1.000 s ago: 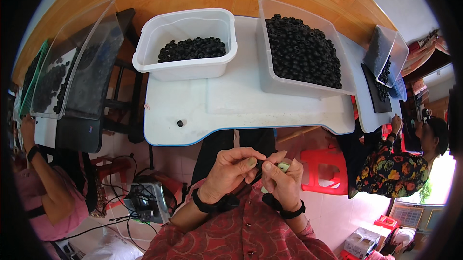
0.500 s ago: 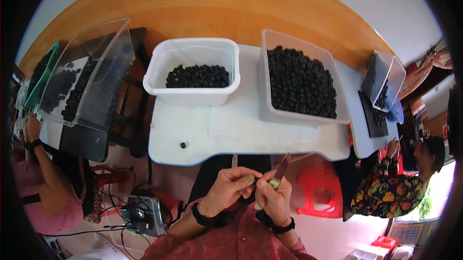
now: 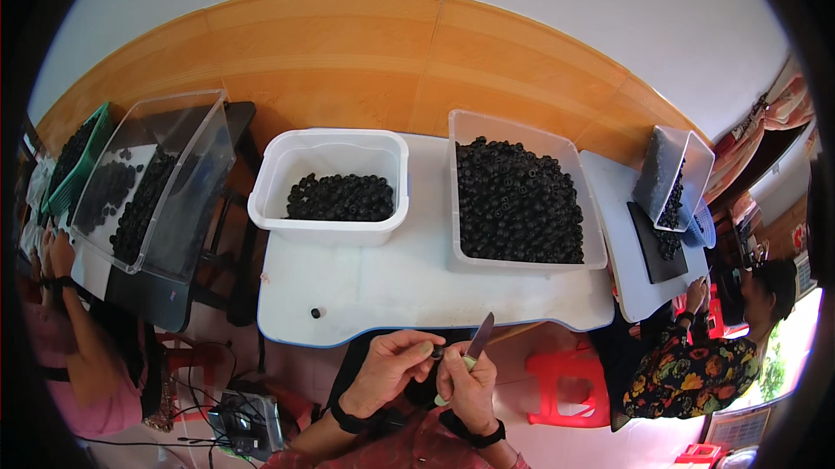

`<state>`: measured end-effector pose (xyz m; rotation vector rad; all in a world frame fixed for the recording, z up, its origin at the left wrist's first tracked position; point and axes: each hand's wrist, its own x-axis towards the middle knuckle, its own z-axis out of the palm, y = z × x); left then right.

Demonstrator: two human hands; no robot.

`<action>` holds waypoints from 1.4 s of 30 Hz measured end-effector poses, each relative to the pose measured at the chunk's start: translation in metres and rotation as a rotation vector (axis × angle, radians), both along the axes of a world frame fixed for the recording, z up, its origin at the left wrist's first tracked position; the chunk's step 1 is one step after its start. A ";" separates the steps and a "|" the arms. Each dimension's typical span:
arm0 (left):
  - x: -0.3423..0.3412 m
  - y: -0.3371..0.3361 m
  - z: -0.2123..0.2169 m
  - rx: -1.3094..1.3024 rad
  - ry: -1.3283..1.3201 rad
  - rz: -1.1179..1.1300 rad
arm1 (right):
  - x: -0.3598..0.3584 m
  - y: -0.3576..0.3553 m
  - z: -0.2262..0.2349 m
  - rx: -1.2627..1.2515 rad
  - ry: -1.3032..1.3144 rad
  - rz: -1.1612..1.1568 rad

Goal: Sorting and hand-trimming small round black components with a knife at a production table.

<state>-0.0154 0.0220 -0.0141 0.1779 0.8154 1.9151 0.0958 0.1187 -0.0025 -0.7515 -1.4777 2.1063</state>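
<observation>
Just in front of the table's near edge, my left hand [image 3: 387, 371] pinches a small black ring-shaped piece [image 3: 437, 352] between thumb and fingertips. Right beside it, my right hand [image 3: 470, 389] is wrapped round the pale green handle of a small knife [image 3: 480, 336]. Its blade points up and away from me, apart from the tabletop. My right thumb is close to the black piece; whether it touches I cannot tell. One loose black piece [image 3: 316, 313] lies on the white table [image 3: 409, 291] near its left front corner.
A white tub [image 3: 330, 232] partly filled with black pieces stands at left; a translucent bin [image 3: 526, 267] heaped with them stands at right. Co-workers sit on both sides, at left by a clear bin [image 3: 187, 199], at right by a tipped container [image 3: 674, 175]. A red stool [image 3: 570, 389] stands below.
My view has tilted up, so the table and bins sit lower in the picture. Both hands keep their grips, and the black piece in my left fingers shows more plainly.
</observation>
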 end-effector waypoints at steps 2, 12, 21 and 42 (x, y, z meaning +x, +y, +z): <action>-0.012 0.003 0.010 -0.051 0.062 0.063 | -0.001 0.003 -0.001 -0.007 -0.029 -0.013; -0.115 0.041 0.051 -0.088 0.230 0.736 | 0.010 0.013 -0.010 -0.001 -0.066 -0.044; -0.077 0.101 0.062 -0.147 0.601 0.454 | 0.015 0.023 -0.014 -0.058 -0.096 -0.089; -0.075 0.205 0.078 -0.613 1.771 -0.292 | 0.024 0.032 -0.022 -0.098 -0.115 -0.157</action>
